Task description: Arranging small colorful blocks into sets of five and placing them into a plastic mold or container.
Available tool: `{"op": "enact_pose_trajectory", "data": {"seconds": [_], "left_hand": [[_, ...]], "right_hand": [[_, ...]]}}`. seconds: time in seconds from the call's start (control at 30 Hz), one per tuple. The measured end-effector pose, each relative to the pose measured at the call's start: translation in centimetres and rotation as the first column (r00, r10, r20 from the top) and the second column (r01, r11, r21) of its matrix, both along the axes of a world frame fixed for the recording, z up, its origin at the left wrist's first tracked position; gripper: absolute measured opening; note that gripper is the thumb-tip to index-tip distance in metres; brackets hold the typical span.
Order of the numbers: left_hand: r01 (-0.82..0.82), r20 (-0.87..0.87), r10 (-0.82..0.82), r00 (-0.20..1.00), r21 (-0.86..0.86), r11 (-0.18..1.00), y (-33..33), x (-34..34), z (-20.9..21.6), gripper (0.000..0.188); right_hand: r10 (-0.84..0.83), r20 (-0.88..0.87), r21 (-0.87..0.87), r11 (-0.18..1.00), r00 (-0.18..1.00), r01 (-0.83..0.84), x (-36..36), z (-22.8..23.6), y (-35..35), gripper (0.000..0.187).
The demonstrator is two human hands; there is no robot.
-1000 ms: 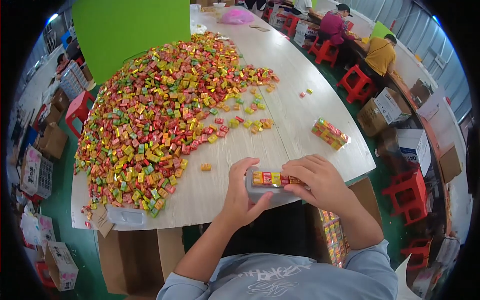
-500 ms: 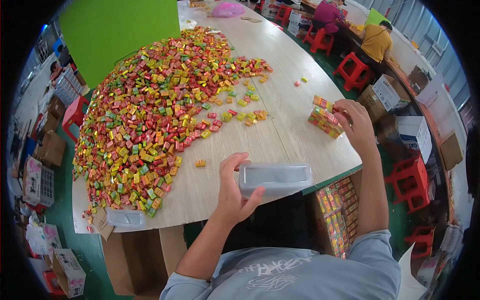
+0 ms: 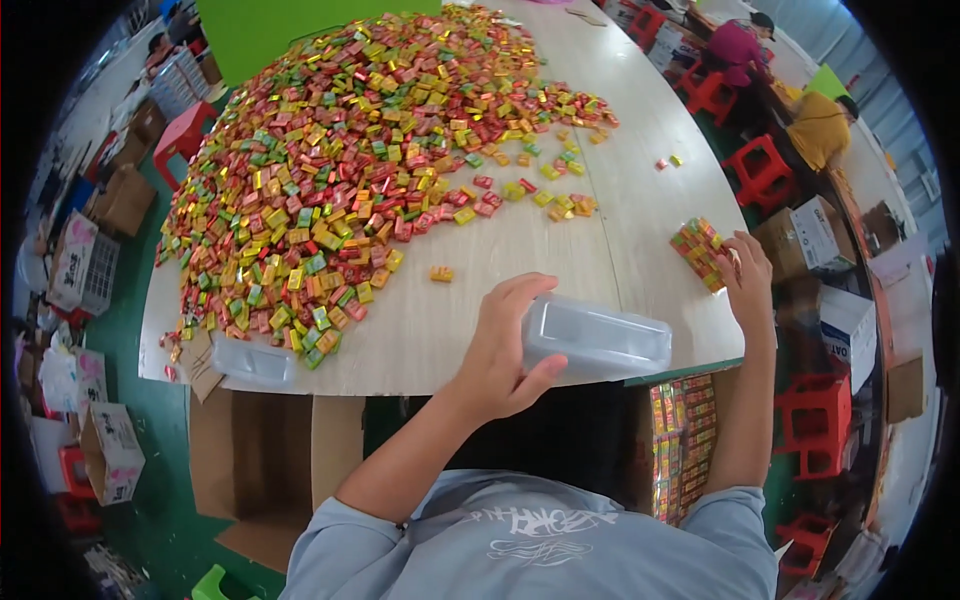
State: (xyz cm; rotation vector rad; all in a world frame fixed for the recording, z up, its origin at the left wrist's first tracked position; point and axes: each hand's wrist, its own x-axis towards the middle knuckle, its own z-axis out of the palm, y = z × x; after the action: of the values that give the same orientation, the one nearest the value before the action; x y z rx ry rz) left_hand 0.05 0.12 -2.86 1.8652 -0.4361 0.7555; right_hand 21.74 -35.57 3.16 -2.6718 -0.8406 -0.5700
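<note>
My left hand (image 3: pixel 495 345) is wrapped round one end of a translucent plastic container (image 3: pixel 600 338), held tilted above the table's near edge. At the table's right side, my right hand (image 3: pixel 750 285) has its fingers curled at the right edge of a neat stack of wrapped candies (image 3: pixel 697 254). The stack rests on the tabletop, its pieces in red, yellow and green wrappers. A big loose heap of wrapped candies (image 3: pixel 340 180) covers the left and far parts of the table. One orange candy (image 3: pixel 441 273) lies alone between the heap and my left hand.
A second plastic container (image 3: pixel 253 361) lies at the near left table edge. Below it stands an open cardboard box (image 3: pixel 250 450). A carton of packed candies (image 3: pixel 682 450) sits under the right edge. Red stools (image 3: pixel 760 170) and two seated people are at the right.
The view has shifted, so the table sits higher and further right. A row of candies that stood apart behind the stack no longer shows separately. My left hand still holds the container.
</note>
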Motion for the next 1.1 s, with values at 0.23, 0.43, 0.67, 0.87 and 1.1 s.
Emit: {"op": "enact_pose_trajectory", "data": {"seconds": [0.23, 0.43, 0.67, 0.87, 1.1], "left_hand": [[-0.369, -0.134, 0.392, 0.91, 0.17, 0.914, 5.8, -0.6, 2.3, 0.051], [-0.334, -0.215, 0.656, 0.724, 0.723, 0.605, 8.2, -0.2, 2.7, 0.032], [-0.195, -0.233, 0.549, 0.802, 0.768, 0.61, 8.6, 1.0, 2.4, 0.027], [-0.066, -0.259, 0.439, 0.86, 0.798, 0.6, 7.3, 4.7, 2.7, 0.024], [0.015, -0.334, 0.363, 0.87, 0.753, 0.658, 5.7, 8.4, 3.6, 0.023]], "right_hand": [[0.107, 0.159, -0.049, 0.994, 0.981, -0.1, -1.4, 1.0, 6.4, 0.022], [0.398, 0.025, -0.091, 0.915, 0.917, -0.394, -0.1, 0.6, 15.5, 0.017], [0.386, -0.195, -0.051, 0.914, 0.902, -0.403, 4.6, -2.9, 18.0, 0.015], [0.29, -0.313, 0.084, 0.957, 0.905, -0.277, 4.7, -3.1, 17.7, 0.013], [0.177, -0.359, 0.208, 0.972, 0.916, -0.106, 6.1, -4.4, 18.4, 0.015]]}}
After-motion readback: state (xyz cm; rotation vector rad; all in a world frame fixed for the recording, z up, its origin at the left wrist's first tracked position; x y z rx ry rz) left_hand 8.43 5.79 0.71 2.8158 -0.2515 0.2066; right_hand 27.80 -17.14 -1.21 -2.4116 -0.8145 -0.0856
